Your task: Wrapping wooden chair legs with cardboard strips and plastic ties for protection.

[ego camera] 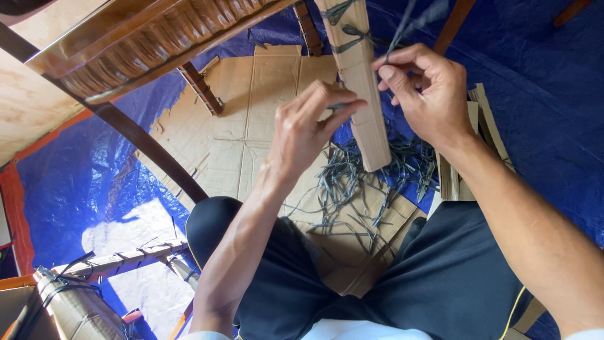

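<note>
We are sitting on the floor, wrapping a furniture leg (362, 88) in cardboard and tying it with dark plastic string (402, 28). Our right hand (425, 91) pinches the string between thumb and forefinger, pulling it up and away from the leg. Our left hand (311, 123) is closed in a narrow pinch against the cardboard sleeve, apparently holding the other end, though that end is hard to see. Two ties (349, 34) already sit higher on the sleeve. A heap of loose string (358, 182) lies on flattened cardboard (264, 107) over a blue tarp (82, 182).

As we judge it, the thin string could slip from either pinch and the knot would slacken. Pulling too hard could snap it or crease the sleeve, and the sleeve could slide down the leg.
</note>
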